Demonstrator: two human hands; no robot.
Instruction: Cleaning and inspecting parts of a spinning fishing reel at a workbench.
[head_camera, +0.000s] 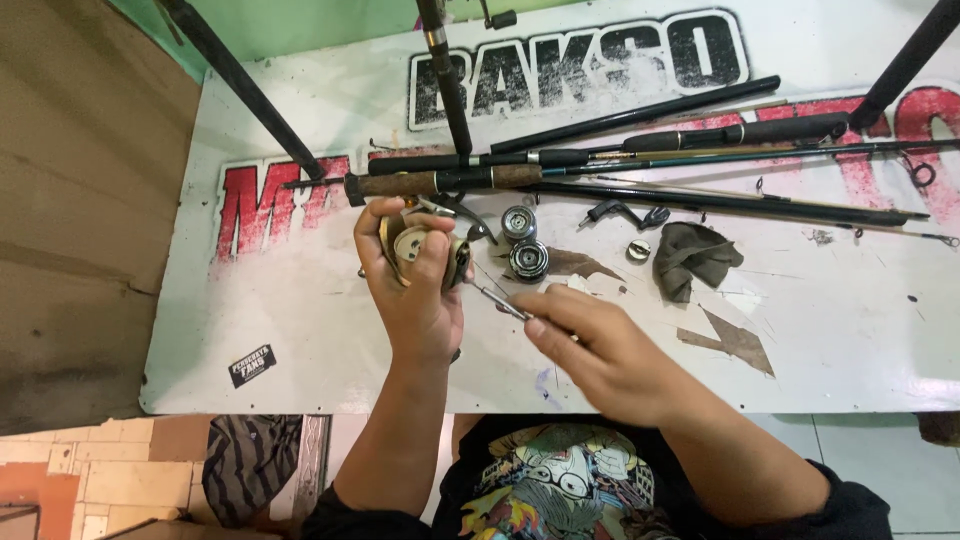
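Observation:
My left hand (412, 290) is closed around a tan and black fishing reel body (432, 250), held just above the white table (300, 330). My right hand (590, 345) pinches a thin metal tool (492, 298) whose tip meets the reel's side. Two round dark spools (524, 243) lie on the table right beside the reel. Behind them rests a fishing rod with a cork handle (440, 181).
Several dark rods (700, 140) lie across the back of the table. A black crank handle (625, 213), a small round cap (638, 250) and a crumpled grey rag (692, 257) sit right of the spools. Black stand legs (240, 80) rise at the back. Tiled floor shows below.

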